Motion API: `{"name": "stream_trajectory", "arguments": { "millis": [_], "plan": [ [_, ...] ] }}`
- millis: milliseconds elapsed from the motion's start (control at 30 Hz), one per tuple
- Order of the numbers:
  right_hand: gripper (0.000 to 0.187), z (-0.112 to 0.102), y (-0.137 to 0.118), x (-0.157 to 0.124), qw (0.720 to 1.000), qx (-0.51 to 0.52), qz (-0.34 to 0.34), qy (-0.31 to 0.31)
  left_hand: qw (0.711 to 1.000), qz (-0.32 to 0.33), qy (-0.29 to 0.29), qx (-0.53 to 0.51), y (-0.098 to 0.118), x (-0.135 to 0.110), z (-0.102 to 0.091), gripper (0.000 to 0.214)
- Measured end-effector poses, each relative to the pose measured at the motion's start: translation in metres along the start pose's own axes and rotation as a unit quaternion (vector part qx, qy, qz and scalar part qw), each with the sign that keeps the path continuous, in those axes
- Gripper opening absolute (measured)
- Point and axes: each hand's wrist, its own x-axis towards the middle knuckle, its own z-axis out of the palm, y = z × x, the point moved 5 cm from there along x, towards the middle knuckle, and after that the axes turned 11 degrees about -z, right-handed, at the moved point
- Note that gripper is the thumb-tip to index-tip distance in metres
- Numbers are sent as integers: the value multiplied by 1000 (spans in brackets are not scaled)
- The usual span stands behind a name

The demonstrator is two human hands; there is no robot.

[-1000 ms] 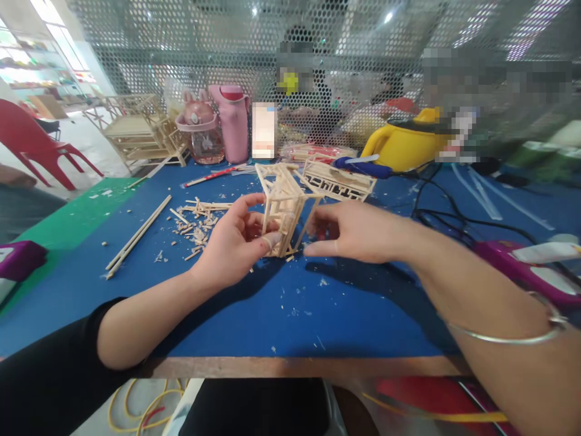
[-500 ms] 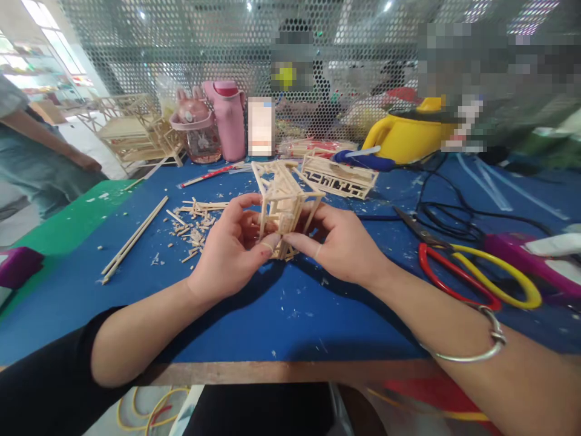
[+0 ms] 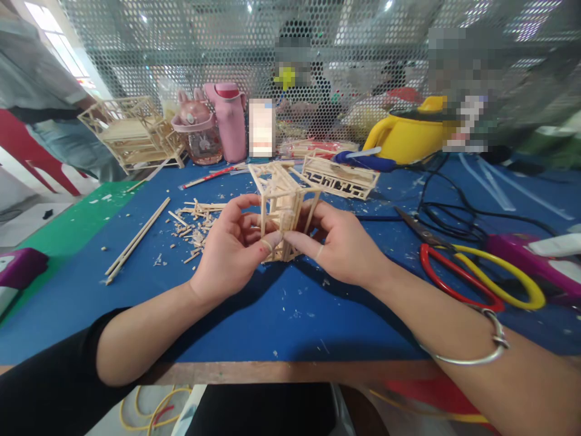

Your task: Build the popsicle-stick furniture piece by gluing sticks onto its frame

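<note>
Both hands grip a small model frame (image 3: 285, 200) built of thin pale wooden sticks, upright over the blue table top near the middle. My left hand (image 3: 236, 245) closes on its left side, thumb pressed at the front and fingers curled behind the posts. From the right, my right hand (image 3: 338, 242) holds it the same way, its thumb tip close to the left one. Parts of the fingers are hidden by the sticks. Left of my left hand lies a scatter of cut stick pieces (image 3: 195, 229). Behind the frame rests a second stick-built piece (image 3: 340, 175).
Two long sticks (image 3: 138, 239) lie to the left. Scissors (image 3: 458, 266) and a black cable (image 3: 481, 212) are at the right. Along the back stand a rabbit-topped bottle (image 3: 200, 130), a pink bottle (image 3: 229, 124), a phone (image 3: 261, 128) and a yellow pot (image 3: 415, 138). A person (image 3: 49, 97) stands at far left.
The hands and the stick frame stay nearly in place. The view shifts slightly, and the person at far left has moved, with a red chair now showing there.
</note>
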Motion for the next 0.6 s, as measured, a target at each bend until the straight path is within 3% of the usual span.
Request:
{"name": "stream_trajectory", "arguments": {
  "millis": [200, 600],
  "plan": [
    [21, -5, -6, -1, 998, 50, 3, -31, 999, -21, 1, -25, 8, -4, 3, 48],
    [19, -6, -31, 2, 987, 154, 31, 11, 992, -78, -12, -94, 18, -11, 8, 48]
  ]
}}
